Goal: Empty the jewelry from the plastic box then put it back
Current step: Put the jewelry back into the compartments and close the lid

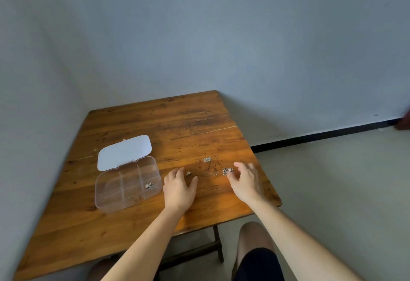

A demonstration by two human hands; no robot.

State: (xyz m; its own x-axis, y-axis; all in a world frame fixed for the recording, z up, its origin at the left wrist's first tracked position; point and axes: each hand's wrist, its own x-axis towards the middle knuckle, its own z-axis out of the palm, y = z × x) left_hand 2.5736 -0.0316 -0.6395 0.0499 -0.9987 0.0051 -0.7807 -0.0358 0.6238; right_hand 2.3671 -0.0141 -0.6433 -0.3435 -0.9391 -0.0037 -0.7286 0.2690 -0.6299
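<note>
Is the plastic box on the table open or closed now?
Open. The plastic box has its white lid folded back behind it, and the divided compartments are uncovered; one small jewelry piece lies inside.

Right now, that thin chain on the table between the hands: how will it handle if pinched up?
The thin chain lies in a loose, wandering line on the wooden table, so it is probably floppy and will dangle. It looks very fine, so likely light, and may snag the ring cluster nearby.
</note>
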